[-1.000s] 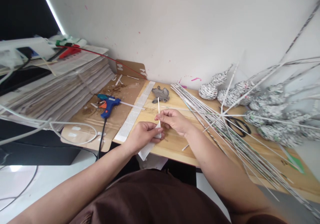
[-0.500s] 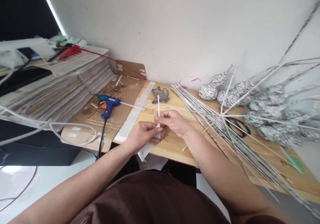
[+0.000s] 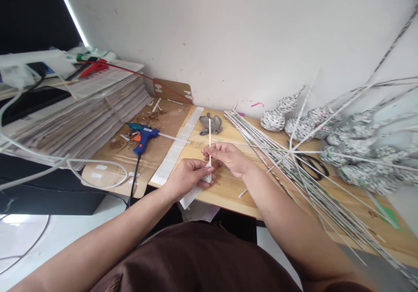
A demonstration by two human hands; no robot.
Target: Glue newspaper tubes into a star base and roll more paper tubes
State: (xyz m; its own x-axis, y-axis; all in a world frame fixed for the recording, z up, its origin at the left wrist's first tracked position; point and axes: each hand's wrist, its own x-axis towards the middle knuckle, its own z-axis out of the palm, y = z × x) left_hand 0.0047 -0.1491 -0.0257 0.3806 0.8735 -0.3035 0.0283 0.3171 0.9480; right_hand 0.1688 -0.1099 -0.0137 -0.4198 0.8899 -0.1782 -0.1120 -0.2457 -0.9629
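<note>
My left hand (image 3: 191, 176) is closed on a strip of printed paper (image 3: 190, 197), whose lower end hangs over the front edge of the table. A thin white stick (image 3: 210, 133) rises upright from the top of the paper between my hands. The fingers of my right hand (image 3: 228, 158) pinch the stick just above my left thumb. Behind the stick lies a crumpled grey cloth (image 3: 214, 125). Another long paper strip (image 3: 179, 147) lies flat to the left of my hands.
A blue glue gun (image 3: 143, 139) rests on brown cardboard (image 3: 163, 118) at left, beside stacked newspapers (image 3: 114, 98). On the right are paper rods (image 3: 261, 140), black scissors (image 3: 313, 166), a star of white rods (image 3: 290, 151) and woven paper shapes (image 3: 272, 120).
The white stick stands slightly higher between my hands. My right hand's fingers have shifted a little on it, while my left hand stays nearly in place. The view has moved slightly.
</note>
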